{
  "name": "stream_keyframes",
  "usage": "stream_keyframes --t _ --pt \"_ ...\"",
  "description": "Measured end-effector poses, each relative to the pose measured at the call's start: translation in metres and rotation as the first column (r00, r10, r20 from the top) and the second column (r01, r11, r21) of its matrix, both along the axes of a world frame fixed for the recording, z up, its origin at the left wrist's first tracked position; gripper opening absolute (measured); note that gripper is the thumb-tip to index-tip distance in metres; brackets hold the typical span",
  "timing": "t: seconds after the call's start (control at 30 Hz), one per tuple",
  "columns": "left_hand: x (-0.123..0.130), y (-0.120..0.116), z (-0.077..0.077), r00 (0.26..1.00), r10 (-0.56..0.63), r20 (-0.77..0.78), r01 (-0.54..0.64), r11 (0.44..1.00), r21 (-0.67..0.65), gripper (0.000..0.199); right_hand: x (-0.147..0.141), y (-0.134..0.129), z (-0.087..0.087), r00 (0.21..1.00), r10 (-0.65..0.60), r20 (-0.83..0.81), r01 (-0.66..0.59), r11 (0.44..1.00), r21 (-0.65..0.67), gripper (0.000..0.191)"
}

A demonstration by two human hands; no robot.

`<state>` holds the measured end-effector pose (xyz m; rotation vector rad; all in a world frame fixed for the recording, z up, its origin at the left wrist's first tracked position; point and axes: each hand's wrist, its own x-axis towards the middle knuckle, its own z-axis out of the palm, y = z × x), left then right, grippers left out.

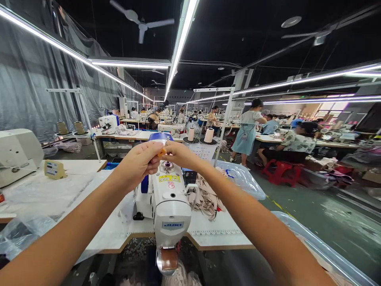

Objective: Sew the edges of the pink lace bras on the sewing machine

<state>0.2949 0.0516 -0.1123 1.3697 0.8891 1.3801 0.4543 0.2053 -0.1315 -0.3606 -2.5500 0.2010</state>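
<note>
Both hands meet above the back part of a white sewing machine (pixel 171 206) marked JUKI. My left hand (pixel 142 159) is closed, with thumb and fingers pinched around a small orange object (pixel 161 153). The fingertips of my right hand (pixel 177 154) pinch at the same orange piece from the other side. Fingers cover most of it, so its kind is unclear. Just below the hands are a round metal fitting (pixel 167 166) and a yellow warning label (pixel 169 178) on the machine's top. Beige fabric strips (pixel 205 196) lie in a pile to the machine's right.
Two thread cones (pixel 209 136) stand behind the machine near a white thread stand post (pixel 225 119). Clear plastic bins (pixel 242 178) flank the table on the right. At left are plastic sheeting (pixel 44 194) and another machine (pixel 18 157). Several people work further back.
</note>
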Motion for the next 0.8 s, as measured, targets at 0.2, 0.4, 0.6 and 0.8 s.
stream_keyframes --t 0.2,0.4,0.6,0.8 --pt "-0.010 -0.001 -0.007 1.000 0.010 0.006 -0.009 0.996 -0.083 0.030 0.017 -0.001 0.001 0.996 0.026 0.090 -0.018 0.996 -0.088 0.014" --pt "0.004 0.000 -0.001 0.999 0.035 -0.011 -0.036 0.999 -0.032 0.029 0.002 0.006 0.005 0.990 -0.045 0.131 0.041 0.999 0.032 0.014" --pt "0.005 -0.004 -0.001 0.999 0.004 -0.043 -0.006 0.999 -0.044 0.027 0.013 -0.004 0.004 0.987 0.111 0.119 -0.103 0.992 -0.072 0.015" --pt "0.013 0.003 -0.002 0.987 0.112 -0.118 -0.120 0.991 -0.062 0.025 0.007 0.003 0.007 0.986 -0.089 0.143 0.080 0.995 0.065 0.011"
